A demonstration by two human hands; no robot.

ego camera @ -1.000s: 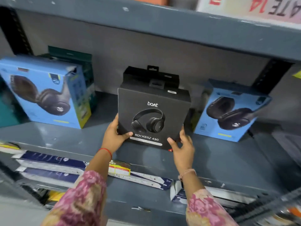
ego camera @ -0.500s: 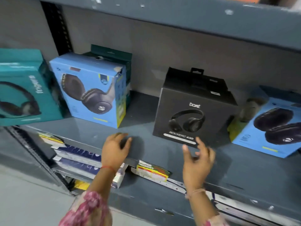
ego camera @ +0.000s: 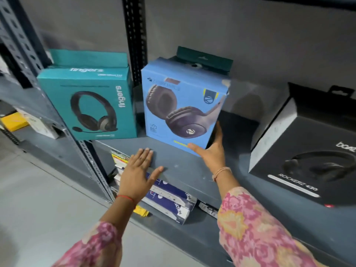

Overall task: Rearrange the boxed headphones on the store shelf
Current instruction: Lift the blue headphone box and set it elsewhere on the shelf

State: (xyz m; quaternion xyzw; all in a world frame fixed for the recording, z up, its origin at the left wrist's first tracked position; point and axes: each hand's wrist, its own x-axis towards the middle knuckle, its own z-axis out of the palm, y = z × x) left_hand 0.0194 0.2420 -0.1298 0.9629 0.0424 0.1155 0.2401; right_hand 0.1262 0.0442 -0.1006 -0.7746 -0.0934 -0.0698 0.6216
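Observation:
A blue headphone box (ego camera: 181,105) stands upright on the grey shelf (ego camera: 179,170), slightly turned. My right hand (ego camera: 212,153) grips its lower right corner, thumb on the front face and fingers along the right side. My left hand (ego camera: 138,170) lies flat and open, palm down, on the shelf's front edge, left of and below the blue box and not touching it. A teal "fingers" headphone box (ego camera: 90,105) stands to the left. At the right a black boat headphone box (ego camera: 308,151) stands free of both hands.
A dark green box (ego camera: 204,58) stands right behind the blue one. A perforated black upright (ego camera: 134,35) runs between the teal and blue boxes. Flat blue-and-white packets (ego camera: 169,201) lie on the shelf below. A yellow item (ego camera: 13,122) sits far left.
Both hands let go of the black box and moved left along the shelf. My right hand now grips the blue box's corner; my left hand rests flat on the shelf edge. The view swung left.

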